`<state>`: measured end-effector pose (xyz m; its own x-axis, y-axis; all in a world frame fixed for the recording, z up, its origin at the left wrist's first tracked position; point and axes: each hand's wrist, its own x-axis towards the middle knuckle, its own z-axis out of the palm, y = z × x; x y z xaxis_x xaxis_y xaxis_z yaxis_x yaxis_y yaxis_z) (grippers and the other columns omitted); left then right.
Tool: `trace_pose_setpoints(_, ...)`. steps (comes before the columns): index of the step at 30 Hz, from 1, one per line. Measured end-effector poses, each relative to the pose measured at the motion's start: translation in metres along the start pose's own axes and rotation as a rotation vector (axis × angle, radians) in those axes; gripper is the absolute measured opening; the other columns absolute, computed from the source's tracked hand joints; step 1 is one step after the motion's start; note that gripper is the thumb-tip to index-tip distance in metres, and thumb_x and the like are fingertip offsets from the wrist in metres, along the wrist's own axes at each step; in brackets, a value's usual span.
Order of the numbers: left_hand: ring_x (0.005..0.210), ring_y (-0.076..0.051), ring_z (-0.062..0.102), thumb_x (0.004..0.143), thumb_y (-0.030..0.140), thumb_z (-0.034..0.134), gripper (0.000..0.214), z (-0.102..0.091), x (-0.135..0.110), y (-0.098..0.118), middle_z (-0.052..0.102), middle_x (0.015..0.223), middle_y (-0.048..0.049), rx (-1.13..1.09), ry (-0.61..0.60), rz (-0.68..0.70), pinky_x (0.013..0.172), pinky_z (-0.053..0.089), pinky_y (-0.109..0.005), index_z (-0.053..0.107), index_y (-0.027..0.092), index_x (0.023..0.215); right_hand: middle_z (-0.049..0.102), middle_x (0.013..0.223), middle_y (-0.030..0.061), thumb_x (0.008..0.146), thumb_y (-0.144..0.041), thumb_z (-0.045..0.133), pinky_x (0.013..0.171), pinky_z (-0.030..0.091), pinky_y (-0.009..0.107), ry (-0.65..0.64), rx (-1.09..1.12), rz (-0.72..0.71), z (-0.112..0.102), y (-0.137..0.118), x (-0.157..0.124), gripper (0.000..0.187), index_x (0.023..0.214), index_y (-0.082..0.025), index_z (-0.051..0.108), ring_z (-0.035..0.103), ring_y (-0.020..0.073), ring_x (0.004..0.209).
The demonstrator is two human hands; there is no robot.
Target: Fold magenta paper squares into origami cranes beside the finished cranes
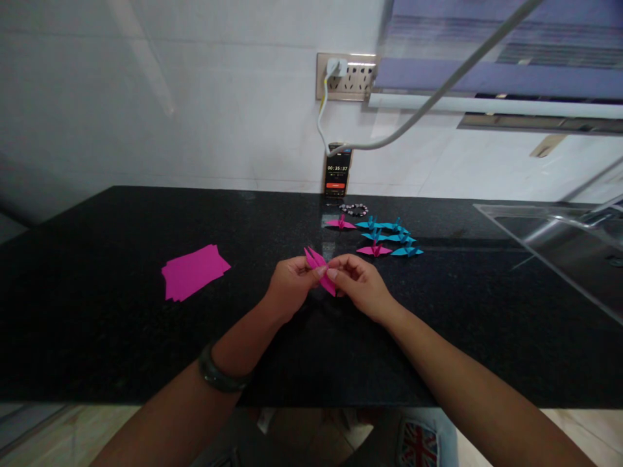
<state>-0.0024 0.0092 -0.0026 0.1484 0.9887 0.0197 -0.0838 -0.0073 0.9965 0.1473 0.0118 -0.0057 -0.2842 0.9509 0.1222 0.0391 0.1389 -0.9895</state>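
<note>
Between my two hands, above the dark counter, is a partly folded pink origami paper [315, 259] with narrow pointed ends. My left hand [291, 288] pinches it from the left, thumb on top. From the right, my right hand [361, 285] grips the same paper between thumb and fingers; the fingertips beneath are partly hidden. Just beyond my right hand stand folded paper cranes: a pink crane [374, 250], another pink crane [341, 224] and several blue cranes [407, 251]. A stack of pink paper sheets [193, 272] lies to the left of my left hand.
A phone [337, 172] showing a timer leans on the wall, with a beaded bracelet [354, 209] before it. A white cable [413, 117] runs from the wall socket [348, 77] across the upper view. A metal sink [559, 240] is at the right.
</note>
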Motion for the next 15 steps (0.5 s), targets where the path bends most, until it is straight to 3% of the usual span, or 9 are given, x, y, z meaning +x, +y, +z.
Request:
trace_pose_setpoints(3, 0.069, -0.014, 0.058, 0.071, 0.028, 0.061, 0.018, 0.0002, -0.0001, -0.0028, 0.065, 0.076, -0.0039, 0.085, -0.13, 0.047, 0.067, 0.045, -0.027, 0.064, 0.013, 0.081, 0.054, 0.07, -0.0001, 0.07, -0.032, 0.063, 0.048, 0.041, 0.021, 0.019, -0.099, -0.095, -0.0045, 0.0013, 0.0012, 0.022, 0.085, -0.016, 0.061, 0.049, 0.0082, 0.057)
trace_pose_setpoints(7, 0.079, -0.015, 0.059, 0.073, 0.026, 0.058, 0.019, 0.0011, 0.0002, -0.0059, 0.065, 0.083, -0.0046, 0.099, -0.195, 0.071, 0.073, 0.045, -0.028, 0.061, 0.014, 0.087, 0.054, 0.066, -0.0011, 0.068, -0.03, 0.064, 0.046, 0.04, 0.021, 0.039, -0.081, -0.113, -0.0069, 0.0016, 0.0019, 0.019, 0.081, -0.016, 0.063, 0.047, 0.0077, 0.053)
trace_pose_setpoints(15, 0.06, -0.011, 0.059, 0.073, 0.03, 0.06, 0.022, 0.0071, -0.0043, 0.0028, 0.063, 0.069, -0.0022, -0.116, -0.176, -0.076, 0.061, 0.046, -0.024, 0.054, 0.013, 0.085, 0.058, 0.057, -0.0023, 0.065, -0.03, 0.067, 0.042, 0.041, 0.02, 0.014, 0.171, 0.011, -0.0033, -0.0068, 0.0008, 0.022, 0.077, -0.014, 0.057, 0.052, 0.0076, 0.046)
